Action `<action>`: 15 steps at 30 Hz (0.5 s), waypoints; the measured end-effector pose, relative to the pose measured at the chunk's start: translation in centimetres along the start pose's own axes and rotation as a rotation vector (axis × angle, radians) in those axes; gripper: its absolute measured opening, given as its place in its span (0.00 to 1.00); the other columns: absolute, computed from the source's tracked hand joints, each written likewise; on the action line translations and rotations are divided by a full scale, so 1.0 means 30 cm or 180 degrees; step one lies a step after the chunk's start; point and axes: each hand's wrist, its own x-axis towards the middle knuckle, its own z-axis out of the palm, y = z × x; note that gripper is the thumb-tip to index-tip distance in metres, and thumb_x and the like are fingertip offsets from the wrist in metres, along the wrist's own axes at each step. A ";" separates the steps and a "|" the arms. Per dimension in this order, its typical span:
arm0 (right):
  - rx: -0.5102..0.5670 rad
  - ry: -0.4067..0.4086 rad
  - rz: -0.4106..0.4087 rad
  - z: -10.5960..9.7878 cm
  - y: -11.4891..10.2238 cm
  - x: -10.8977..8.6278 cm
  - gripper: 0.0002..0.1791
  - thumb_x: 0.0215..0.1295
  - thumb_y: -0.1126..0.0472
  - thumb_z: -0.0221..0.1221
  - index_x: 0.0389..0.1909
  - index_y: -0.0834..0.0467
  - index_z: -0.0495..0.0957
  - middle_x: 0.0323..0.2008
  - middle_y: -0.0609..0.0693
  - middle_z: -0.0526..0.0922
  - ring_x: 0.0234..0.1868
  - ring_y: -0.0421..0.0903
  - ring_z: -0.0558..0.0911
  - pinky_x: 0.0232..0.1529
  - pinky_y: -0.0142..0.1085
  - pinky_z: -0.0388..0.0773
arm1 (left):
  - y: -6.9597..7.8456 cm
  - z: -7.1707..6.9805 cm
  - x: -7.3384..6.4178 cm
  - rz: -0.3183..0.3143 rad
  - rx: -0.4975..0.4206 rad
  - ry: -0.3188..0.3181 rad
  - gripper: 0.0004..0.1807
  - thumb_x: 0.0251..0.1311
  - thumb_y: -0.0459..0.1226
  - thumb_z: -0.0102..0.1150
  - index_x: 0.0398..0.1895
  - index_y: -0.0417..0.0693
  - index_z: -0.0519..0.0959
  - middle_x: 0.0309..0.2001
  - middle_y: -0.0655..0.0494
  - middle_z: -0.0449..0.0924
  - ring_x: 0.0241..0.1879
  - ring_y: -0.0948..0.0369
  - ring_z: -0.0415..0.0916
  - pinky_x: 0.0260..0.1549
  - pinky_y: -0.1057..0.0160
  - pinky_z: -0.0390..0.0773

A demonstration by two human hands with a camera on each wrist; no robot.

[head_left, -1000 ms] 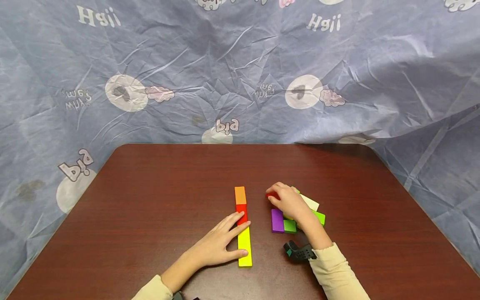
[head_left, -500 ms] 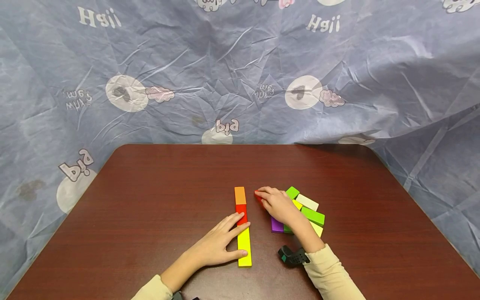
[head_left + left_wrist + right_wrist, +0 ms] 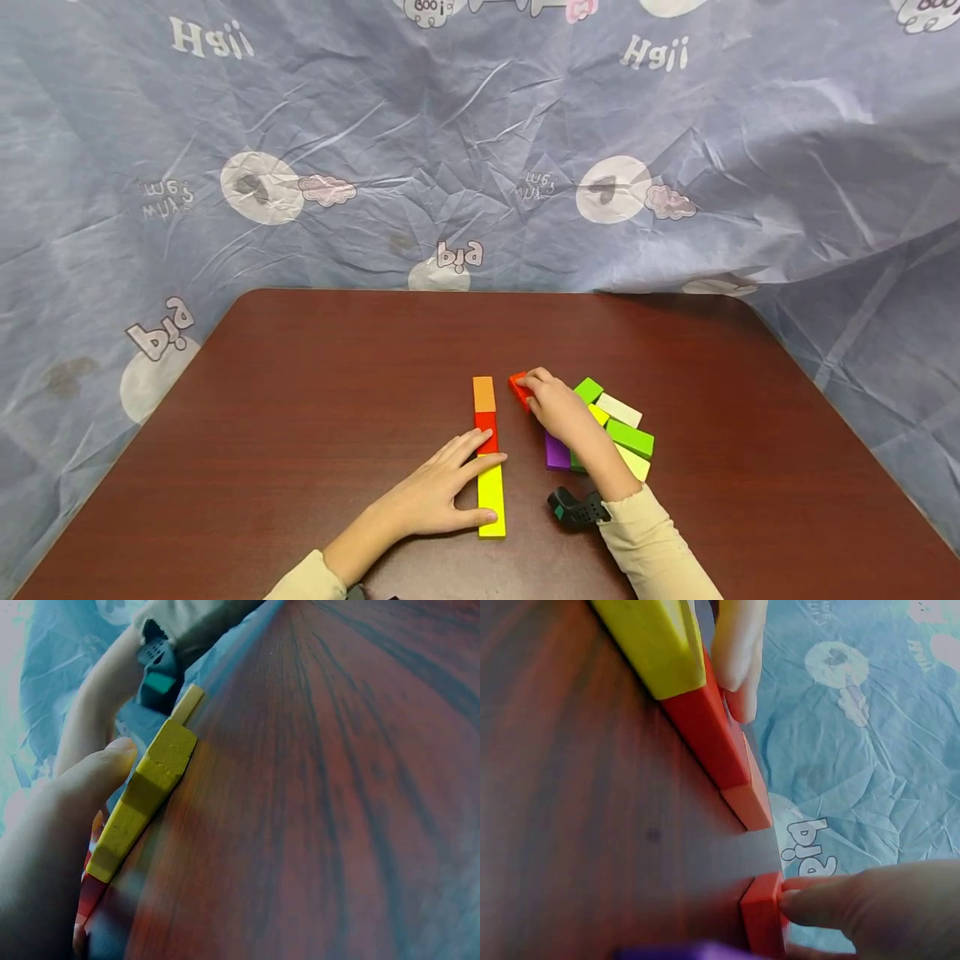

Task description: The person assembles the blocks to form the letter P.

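Note:
A line of blocks runs away from me along mid-table: a long yellow block (image 3: 492,492) nearest, a red block (image 3: 486,423) behind it, and an orange block (image 3: 483,394) at the far end. My left hand (image 3: 435,493) lies beside this line with fingers spread, its thumb and fingertips resting on the yellow and red blocks. To the right of the orange block, my right hand (image 3: 561,410) pinches a second red block (image 3: 519,388), which sits slightly angled. In the right wrist view that red block (image 3: 762,915) stands apart from the line, with fingers at its side.
Under and beyond my right forearm lies a cluster: a purple block (image 3: 557,452), a green block (image 3: 630,437), a white block (image 3: 619,410), a pale yellow block (image 3: 633,462) and others. A black wrist device (image 3: 576,508) hangs by the right sleeve. A printed cloth (image 3: 450,167) hangs behind the table.
My right hand has moved left from the cluster, bringing the red block closer to the line and uncovering more of the cluster. My left hand stays in place; the head view has shifted slightly.

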 end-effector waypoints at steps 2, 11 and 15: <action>-0.0013 0.0019 0.0042 0.002 -0.005 0.026 0.18 0.60 0.68 0.55 0.52 0.61 0.75 0.50 0.55 0.74 0.47 0.54 0.78 0.46 0.45 0.78 | 0.001 -0.002 0.001 0.0008 -0.0016 -0.0007 0.36 0.55 0.64 0.46 0.66 0.64 0.60 0.71 0.55 0.49 0.70 0.56 0.47 0.67 0.52 0.55; 0.0317 0.0137 0.0211 0.052 -0.014 0.180 0.19 0.61 0.66 0.55 0.54 0.63 0.73 0.54 0.58 0.72 0.52 0.55 0.75 0.55 0.45 0.73 | 0.003 -0.007 0.002 0.0011 -0.0039 -0.0018 0.36 0.54 0.63 0.48 0.65 0.61 0.61 0.70 0.55 0.51 0.70 0.55 0.47 0.67 0.52 0.55; 0.0499 0.0210 0.0129 0.080 -0.028 0.213 0.17 0.61 0.65 0.56 0.52 0.62 0.75 0.53 0.57 0.73 0.55 0.53 0.74 0.57 0.44 0.72 | 0.004 -0.007 0.002 0.0001 -0.0026 -0.0041 0.35 0.55 0.63 0.48 0.65 0.63 0.61 0.70 0.55 0.51 0.70 0.55 0.47 0.67 0.52 0.56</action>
